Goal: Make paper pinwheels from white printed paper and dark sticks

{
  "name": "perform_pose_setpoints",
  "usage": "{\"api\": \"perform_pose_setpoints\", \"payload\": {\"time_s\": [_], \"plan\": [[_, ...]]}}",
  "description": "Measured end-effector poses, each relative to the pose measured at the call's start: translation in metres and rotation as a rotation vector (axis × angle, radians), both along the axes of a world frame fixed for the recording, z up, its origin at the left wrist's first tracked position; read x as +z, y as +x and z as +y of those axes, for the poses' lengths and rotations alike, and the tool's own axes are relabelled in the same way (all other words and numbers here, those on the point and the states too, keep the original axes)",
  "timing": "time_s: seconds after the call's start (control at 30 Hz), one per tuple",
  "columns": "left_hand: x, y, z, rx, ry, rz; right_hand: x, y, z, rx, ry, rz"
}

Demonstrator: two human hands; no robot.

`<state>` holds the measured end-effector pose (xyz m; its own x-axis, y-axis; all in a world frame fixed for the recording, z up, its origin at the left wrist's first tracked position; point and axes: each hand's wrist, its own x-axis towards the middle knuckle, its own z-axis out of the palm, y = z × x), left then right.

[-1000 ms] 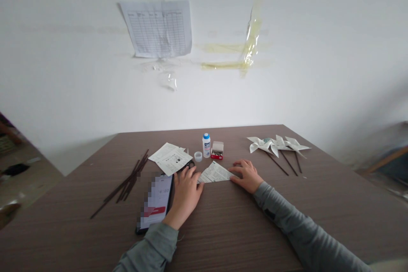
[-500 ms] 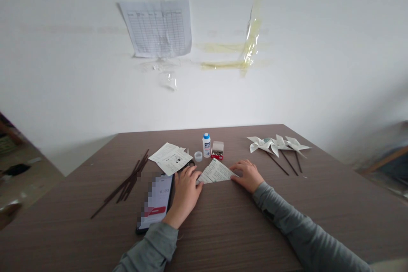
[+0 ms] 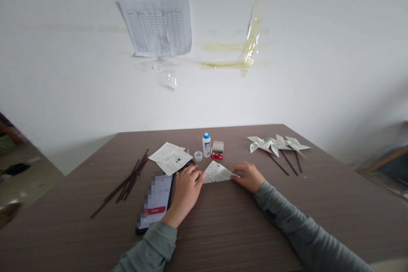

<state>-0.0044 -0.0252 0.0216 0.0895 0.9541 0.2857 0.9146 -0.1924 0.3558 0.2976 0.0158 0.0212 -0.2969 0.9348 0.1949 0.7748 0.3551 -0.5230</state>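
My two hands are over the brown counter (image 3: 236,229), with a folded paper (image 3: 217,173) between them. The paper has three corners and lots of tiny print on it. It is right in front of me, near the middle of the counter. My right hand (image 3: 249,176) pinches its right corner with thumb and finger. My left hand (image 3: 187,182) is at the left corner, with its fingers bent and close together. I cannot tell if they are squeezing the paper or just touching it.

A phone (image 3: 162,197) lies just beside my left hand, and part of it is blurry. Past the phone, on the left, there is a messy bunch of thin dark sticks (image 3: 131,181). Two printed sheets (image 3: 174,160) lie behind my left hand, one on top of the other.

Behind the folded paper, a white bottle (image 3: 206,148) with a blue cap stands up. A little clear cup (image 3: 198,157) sits on one side of it, and a red box (image 3: 217,157) with small shiny bits inside sits on the other. Far over on the right lie three paper pinwheels (image 3: 264,144) on dark sticks.
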Motion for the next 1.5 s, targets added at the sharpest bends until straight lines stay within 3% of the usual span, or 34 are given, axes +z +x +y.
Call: {"api": "perform_pose_setpoints", "payload": {"time_s": [0.27, 0.5, 0.7, 0.87, 0.97, 1.07, 1.2, 1.5], "plan": [[0.017, 0.004, -0.007, 0.022, -0.121, 0.022, -0.002, 0.004, 0.001, 0.089, -0.002, 0.038], [0.018, 0.004, -0.014, -0.010, -0.110, 0.074, -0.005, -0.001, -0.005, 0.070, 0.007, -0.092], [0.002, 0.004, -0.014, -0.115, -0.002, 0.120, -0.028, -0.009, -0.005, 0.185, 0.161, -0.035], [-0.020, 0.016, -0.014, -0.267, 0.032, 0.167, -0.047, -0.023, -0.006, 0.301, 0.141, -0.031], [-0.029, 0.024, -0.017, -0.263, -0.033, 0.243, -0.054, -0.031, -0.009, 0.349, 0.115, -0.083], [-0.032, 0.027, -0.020, -0.230, -0.057, 0.295, -0.058, -0.038, -0.013, 0.283, 0.102, -0.148], [-0.027, 0.024, -0.021, -0.203, -0.080, 0.333, -0.054, -0.042, -0.021, 0.248, 0.099, -0.252], [-0.013, 0.016, -0.024, -0.155, -0.143, 0.271, -0.017, -0.031, -0.033, 0.136, -0.050, -0.325]]}}
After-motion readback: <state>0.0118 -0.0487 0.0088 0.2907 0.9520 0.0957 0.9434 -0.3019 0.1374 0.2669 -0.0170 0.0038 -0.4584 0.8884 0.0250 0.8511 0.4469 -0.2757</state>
